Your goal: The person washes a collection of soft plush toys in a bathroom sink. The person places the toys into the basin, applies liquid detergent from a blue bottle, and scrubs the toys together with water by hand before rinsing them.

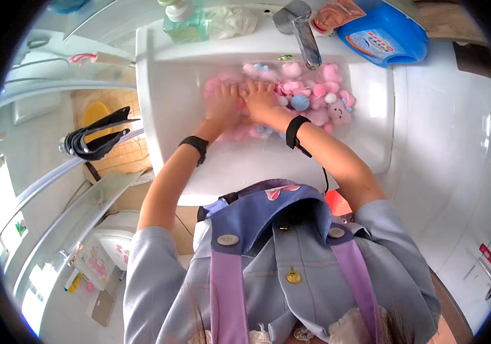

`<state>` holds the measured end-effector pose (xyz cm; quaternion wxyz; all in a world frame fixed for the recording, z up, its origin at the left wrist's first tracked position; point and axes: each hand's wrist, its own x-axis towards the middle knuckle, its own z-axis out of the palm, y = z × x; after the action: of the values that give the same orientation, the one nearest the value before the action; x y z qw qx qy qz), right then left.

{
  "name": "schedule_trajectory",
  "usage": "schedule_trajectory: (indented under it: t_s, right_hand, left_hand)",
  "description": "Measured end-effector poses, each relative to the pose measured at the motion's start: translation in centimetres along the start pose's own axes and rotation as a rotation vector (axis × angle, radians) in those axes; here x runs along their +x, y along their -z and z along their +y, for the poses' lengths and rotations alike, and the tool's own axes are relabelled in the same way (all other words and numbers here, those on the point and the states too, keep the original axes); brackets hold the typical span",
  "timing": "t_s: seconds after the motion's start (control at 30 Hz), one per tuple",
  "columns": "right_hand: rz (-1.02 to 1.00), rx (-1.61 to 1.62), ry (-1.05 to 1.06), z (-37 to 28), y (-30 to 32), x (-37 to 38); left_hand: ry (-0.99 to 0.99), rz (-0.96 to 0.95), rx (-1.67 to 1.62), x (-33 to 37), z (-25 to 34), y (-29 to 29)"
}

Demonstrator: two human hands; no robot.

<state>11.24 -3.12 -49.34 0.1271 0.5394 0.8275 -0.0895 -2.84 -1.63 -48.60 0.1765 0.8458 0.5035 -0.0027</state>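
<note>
In the white sink [179, 120] lies a heap of pink plush [340, 112] with white and light blue pompoms, partly wet-looking and with small faces on some pieces. My left hand [223, 108] presses down into the pink plush at the heap's left side, its fingers bent over it and slightly blurred. Right beside it my right hand [261, 100] grips the plush near the heap's middle, fingers curled into it. The fingertips of both hands sink partly out of sight. A light blue pompom [300, 102] sits just right of my right hand.
A chrome faucet [305, 40] hangs over the sink's far side. Behind stand a green pump bottle [182, 23], a clear plastic bag [231, 22], a pinkish tube [337, 16] and a blue detergent bottle [383, 34]. Glass shelves [79, 212] and a dark folded umbrella-like thing [97, 135] are at left.
</note>
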Motion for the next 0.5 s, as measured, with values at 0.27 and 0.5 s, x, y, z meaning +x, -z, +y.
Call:
schedule_trajectory:
  t_s: [0.27,0.5]
  right_hand:
    - [0.223,0.134,0.017,2.1,-1.9,1.3]
    - [0.162,0.16,0.013,2.8,-1.9,0.4]
  left_hand:
    - [-0.101,0.088,0.071,2.6,-1.1,-2.6]
    - [-0.085,-0.078,0.102,2.6,0.0,-0.5]
